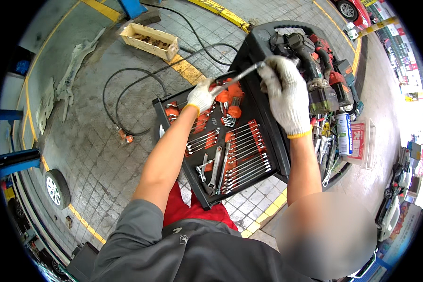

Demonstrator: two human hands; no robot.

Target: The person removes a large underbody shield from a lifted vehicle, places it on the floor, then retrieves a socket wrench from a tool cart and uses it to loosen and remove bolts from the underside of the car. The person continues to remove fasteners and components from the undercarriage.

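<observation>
- My left hand (201,95), in a white knit glove, is closed around one end of a long metal bar tool (237,76); my right hand (283,91), gloved the same, is wrapped around the other end, so the bar spans between the two fists.
- I see the bar held in the air above the open tool drawer (174,123), slanting up from left to right, with its right end near the top of the black tool cart (254,44).
- Nothing lies between my hands and the drawer; my left forearm crosses over the drawer's left part and hides some of it.
- In the drawer, on red and black foam, I make out rows of combination wrenches (246,162) graded by length, an adjustable wrench (215,165) and orange-handled tools (232,96) just under the bar.
- On top of the cart lie power tools (315,70), dark with red parts, touching one another; just behind my right hand.
- To the right of my right wrist a spray can (344,133) stands among loose hand tools in the cart's tray.
- On the tiled floor beyond the drawer a black hose (127,89) loops, and farther off sits a wooden crate (149,41) holding small brown parts I cannot identify.
- A car wheel (57,189) shows at the left edge.
</observation>
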